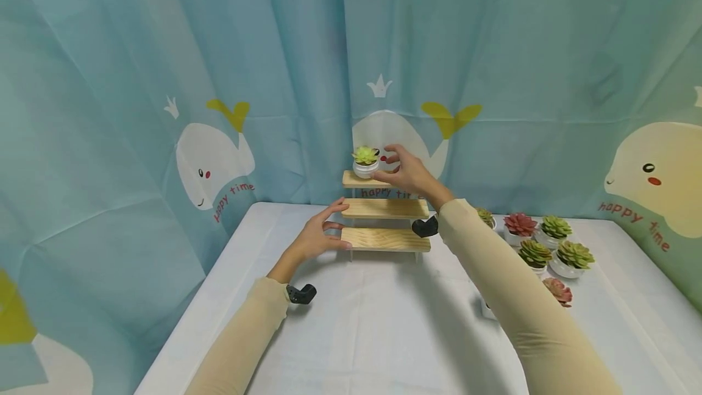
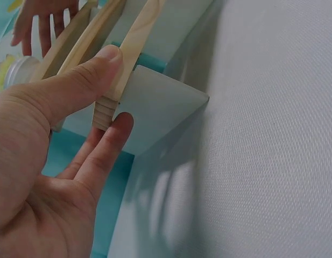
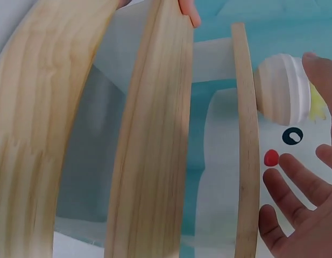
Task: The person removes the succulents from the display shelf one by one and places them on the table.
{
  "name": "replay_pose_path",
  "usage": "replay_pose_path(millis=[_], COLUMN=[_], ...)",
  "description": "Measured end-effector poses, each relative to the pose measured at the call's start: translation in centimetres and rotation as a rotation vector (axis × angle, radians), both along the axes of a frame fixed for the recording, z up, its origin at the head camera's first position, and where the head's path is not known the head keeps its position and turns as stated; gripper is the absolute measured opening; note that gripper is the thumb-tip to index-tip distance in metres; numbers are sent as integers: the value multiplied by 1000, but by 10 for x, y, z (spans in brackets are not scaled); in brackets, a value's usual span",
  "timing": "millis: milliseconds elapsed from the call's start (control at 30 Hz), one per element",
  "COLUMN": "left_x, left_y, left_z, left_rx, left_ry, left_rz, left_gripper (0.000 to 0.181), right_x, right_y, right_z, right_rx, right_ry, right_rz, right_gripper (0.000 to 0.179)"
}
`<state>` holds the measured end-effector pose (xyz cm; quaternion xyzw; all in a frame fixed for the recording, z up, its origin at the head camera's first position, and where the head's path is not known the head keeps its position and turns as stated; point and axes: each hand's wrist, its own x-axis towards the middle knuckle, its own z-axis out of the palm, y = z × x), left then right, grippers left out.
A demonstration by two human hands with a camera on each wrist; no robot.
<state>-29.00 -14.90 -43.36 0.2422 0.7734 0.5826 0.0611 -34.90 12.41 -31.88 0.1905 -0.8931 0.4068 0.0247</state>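
Note:
A three-step wooden display stand [image 1: 386,238] with clear side panels stands on the table. At the left end of its top step sits a small potted succulent [image 1: 365,168], yellow-green in a white ribbed pot. My right hand [image 1: 410,174] is just right of this pot, fingers spread apart; in the right wrist view the thumb [image 3: 319,75] lies at the pot's rim. My left hand [image 1: 315,236] grips the stand's left side. Seen from the left wrist, its thumb [image 2: 96,72] is on a plank's face and fingertips are at the plank's end.
Several potted succulents, among them a red one [image 1: 520,224] and a green one [image 1: 574,255], stand on the table's right side, partly behind my right sleeve [image 1: 510,285]. A white cloth [image 1: 356,334] covers the table. Blue curtains [image 1: 307,78] with whale prints hang behind it.

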Motion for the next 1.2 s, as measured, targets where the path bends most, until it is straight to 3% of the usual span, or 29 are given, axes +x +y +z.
replay_pose_path(millis=[167,367,1200], left_x=[0,-1,-1], left_y=[-1,0,3], left_z=[0,-2,-1], left_rx=[1,-1,1], left_ry=[-3,14,9], left_rz=[5,-7,-16], left_gripper=[90,90,90], right_x=[-6,-11,-12], right_y=[-8,-20,-26], right_z=[-1,-4,-9], right_rx=[-25,-31,-54], right_ry=[-19,19,38], right_rz=[-7,2,-37], right_gripper=[83,77,65])
